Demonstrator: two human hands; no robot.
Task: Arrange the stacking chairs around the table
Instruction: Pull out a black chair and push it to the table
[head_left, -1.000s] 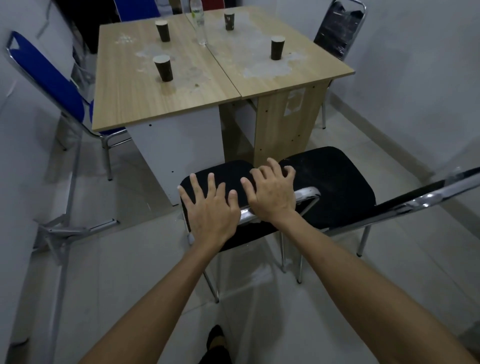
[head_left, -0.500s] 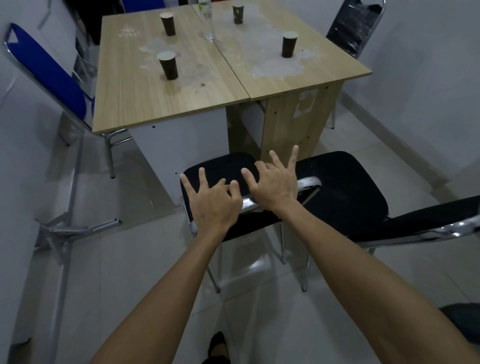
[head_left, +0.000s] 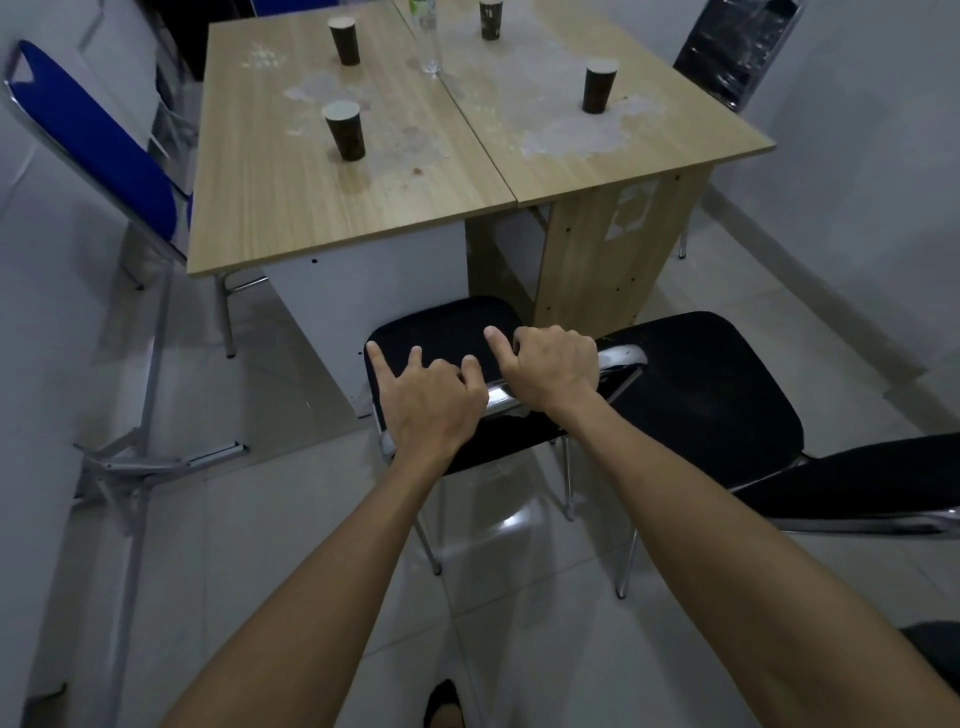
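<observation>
Now left hand (head_left: 431, 408) and right hand (head_left: 553, 369) atop the black chair (head_left: 447, 325) backrest — fingers (head_left: 522, 343) curled over its chrome rail.

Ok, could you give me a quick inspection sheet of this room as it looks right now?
Surface: two-part wooden table, white stains on top.
Job's things: black chair facing the table's near edge; second black chair beside it to the right; blue chair at the left side; wrapped chair at the far right.
Clutter: four paper cups, clear bottle on the table.
Hands: left hand and right hand grip the black chair's chrome back rail.
Cables: nothing seen.
Surroundings: tiled floor, pale walls, metal stand on the left.
</observation>
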